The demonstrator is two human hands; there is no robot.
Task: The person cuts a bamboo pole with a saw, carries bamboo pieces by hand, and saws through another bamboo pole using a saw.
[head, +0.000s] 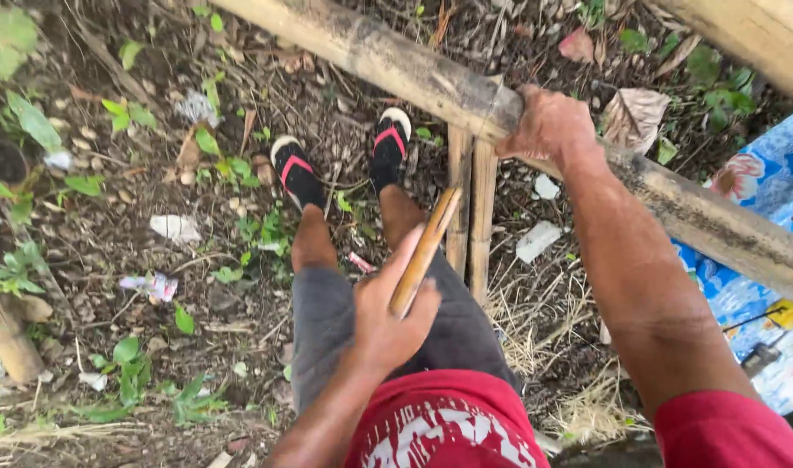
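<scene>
Red cloth of a shirt (444, 425) fills the near edge, grey shorts (362, 321) below it. Just ahead, the left hand (388, 316) pinches a short split bamboo strip (424, 253), thumb pressed over its lower end, the strip angling up toward 2 upright bamboo stakes (470, 208). Farther out, the right hand (548, 121) is wrapped tight over a thick bamboo rail (396, 61) where it crosses those stakes. Judging by this, the strip is being brought to the joint; fitting it calls for steadying the rail. Beyond stand 2 sandalled feet (340, 165) on leaf-littered soil (110, 251).
</scene>
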